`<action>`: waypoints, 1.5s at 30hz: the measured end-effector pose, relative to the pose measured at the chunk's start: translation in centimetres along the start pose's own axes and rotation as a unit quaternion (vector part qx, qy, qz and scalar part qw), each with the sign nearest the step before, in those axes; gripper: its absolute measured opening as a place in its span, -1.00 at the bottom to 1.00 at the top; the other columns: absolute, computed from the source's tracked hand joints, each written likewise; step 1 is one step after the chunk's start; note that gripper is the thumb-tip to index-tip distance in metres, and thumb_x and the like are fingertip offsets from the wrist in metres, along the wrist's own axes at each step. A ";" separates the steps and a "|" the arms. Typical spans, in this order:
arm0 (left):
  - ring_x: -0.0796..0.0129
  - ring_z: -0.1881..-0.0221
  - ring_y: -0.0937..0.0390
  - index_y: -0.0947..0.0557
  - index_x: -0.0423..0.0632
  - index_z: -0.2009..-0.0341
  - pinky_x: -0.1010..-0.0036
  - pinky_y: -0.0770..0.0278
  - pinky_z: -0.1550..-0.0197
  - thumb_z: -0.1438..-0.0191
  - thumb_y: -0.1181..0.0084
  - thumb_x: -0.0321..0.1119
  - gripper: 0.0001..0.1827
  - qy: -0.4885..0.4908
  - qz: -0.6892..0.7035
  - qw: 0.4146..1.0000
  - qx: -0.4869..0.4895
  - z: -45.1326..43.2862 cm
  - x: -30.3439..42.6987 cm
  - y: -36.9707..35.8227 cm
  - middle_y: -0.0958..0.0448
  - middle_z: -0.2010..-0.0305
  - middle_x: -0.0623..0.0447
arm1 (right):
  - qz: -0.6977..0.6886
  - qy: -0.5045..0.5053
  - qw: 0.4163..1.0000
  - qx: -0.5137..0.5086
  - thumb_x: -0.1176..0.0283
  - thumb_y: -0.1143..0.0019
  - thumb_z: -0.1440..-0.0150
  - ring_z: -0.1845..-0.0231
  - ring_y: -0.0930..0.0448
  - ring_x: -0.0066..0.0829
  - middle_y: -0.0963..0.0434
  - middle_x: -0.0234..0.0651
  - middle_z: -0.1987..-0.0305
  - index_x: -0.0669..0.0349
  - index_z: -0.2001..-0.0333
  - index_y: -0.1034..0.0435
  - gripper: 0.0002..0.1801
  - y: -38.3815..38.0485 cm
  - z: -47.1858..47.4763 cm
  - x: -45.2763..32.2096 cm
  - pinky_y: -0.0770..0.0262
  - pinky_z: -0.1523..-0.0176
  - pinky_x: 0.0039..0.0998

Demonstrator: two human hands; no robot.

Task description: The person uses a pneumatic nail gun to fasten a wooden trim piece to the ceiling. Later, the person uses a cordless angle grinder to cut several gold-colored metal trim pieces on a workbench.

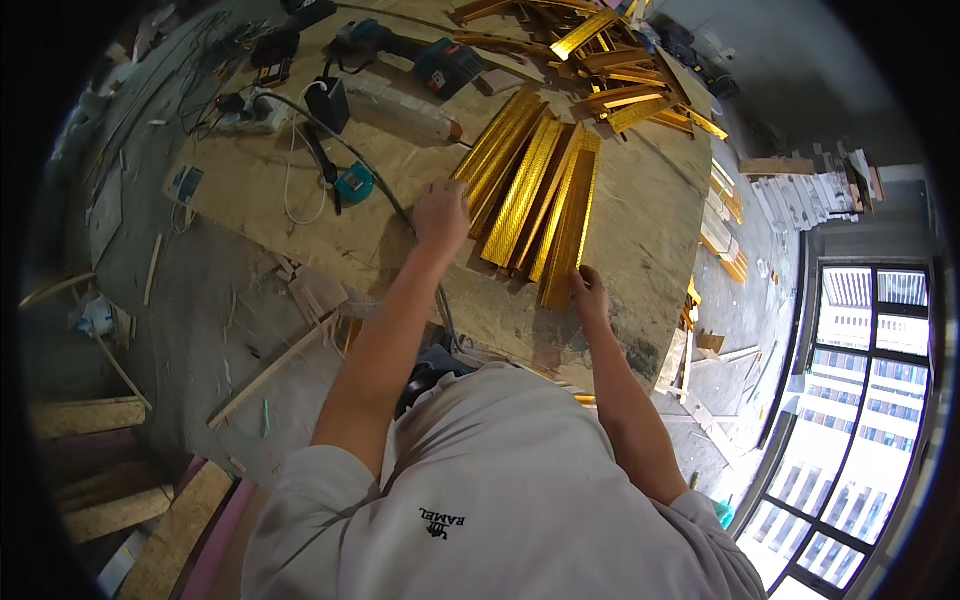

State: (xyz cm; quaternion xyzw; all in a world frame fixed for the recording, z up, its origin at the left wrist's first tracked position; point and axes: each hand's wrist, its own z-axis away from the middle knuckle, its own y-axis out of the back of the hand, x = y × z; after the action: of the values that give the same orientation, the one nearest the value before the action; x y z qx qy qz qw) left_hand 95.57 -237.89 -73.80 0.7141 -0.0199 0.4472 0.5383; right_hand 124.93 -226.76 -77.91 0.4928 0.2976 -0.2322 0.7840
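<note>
Several gold, textured metal channel strips point(523, 199) lie side by side, slightly fanned, on a plywood work table point(300, 217) in front of me. My left hand point(441, 217) is at the near left edge of the row, its fingertips against the leftmost strip. How firmly those fingers close is hidden. At the near end of the rightmost strip point(564, 277), my right hand point(591, 295) has its thumb and forefinger on the corner. A dark cable point(375, 176) runs across the table and passes beside my left hand.
Beyond the row lies a pile of gold metal pieces point(622, 75). Left of it are a cordless power tool point(405, 49), a clear tube point(401, 112), a black adapter point(328, 105), and a teal-and-black tool point(352, 184). Wood scraps point(274, 367) litter the floor; a window point(855, 405) stands right.
</note>
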 end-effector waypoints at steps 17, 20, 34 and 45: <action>-0.03 0.12 -0.51 -0.28 -0.19 -0.22 0.12 -0.56 0.11 -0.24 0.04 -0.36 -0.53 0.079 0.054 0.988 -0.120 -1.2 5.3 -4.9 -0.41 -0.05 -0.19 | 0.012 0.042 0.999 0.016 0.06 -0.12 -0.16 -0.04 -0.56 -0.18 -0.46 -0.07 -0.07 0.25 -0.09 -0.39 -0.44 -0.3 -0.2 1.2 -0.46 -0.09 -0.27; 0.01 0.09 -0.54 -0.31 -0.16 -0.26 0.14 -0.58 0.11 -0.23 0.04 -0.38 -0.50 0.195 0.059 0.956 -0.212 -3.1 7.5 -3.5 -0.46 -0.08 -0.19 | -0.002 0.047 0.999 0.026 0.04 -0.11 -0.16 -0.02 -0.55 -0.18 -0.45 -0.07 -0.06 0.24 -0.08 -0.39 -0.44 0.0 -0.2 1.7 -0.45 -0.09 -0.25; -0.13 -0.45 0.09 -0.48 -0.12 -0.19 0.01 0.01 -0.41 -0.20 0.01 -0.21 -0.52 -0.009 -0.364 0.922 -0.134 -3.8 5.1 -4.0 0.02 -0.47 -0.14 | -0.104 0.055 0.992 -0.049 0.11 -0.05 -0.22 0.00 -0.47 -0.18 -0.32 -0.07 -0.13 0.33 -0.18 -0.28 -0.40 0.5 1.6 1.0 -0.40 -0.11 -0.25; 0.01 0.38 -0.50 -0.64 -0.18 0.31 0.10 -0.36 0.33 -0.09 -0.10 -0.37 -0.84 0.112 0.153 0.979 0.074 -17.9 3.3 6.2 -0.52 0.41 -0.14 | -0.093 0.060 0.994 -0.005 0.14 -0.05 -0.22 -0.06 -0.46 -0.15 -0.43 -0.06 -0.05 0.36 -0.16 -0.31 -0.42 0.5 1.5 0.3 -0.35 -0.16 -0.27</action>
State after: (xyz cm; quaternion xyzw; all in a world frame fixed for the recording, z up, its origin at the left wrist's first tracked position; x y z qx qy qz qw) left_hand 83.37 -224.86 -66.59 0.6857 -0.0357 0.6017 0.4080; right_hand 125.81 -227.93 -77.35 0.4722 0.3897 -0.2723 0.7423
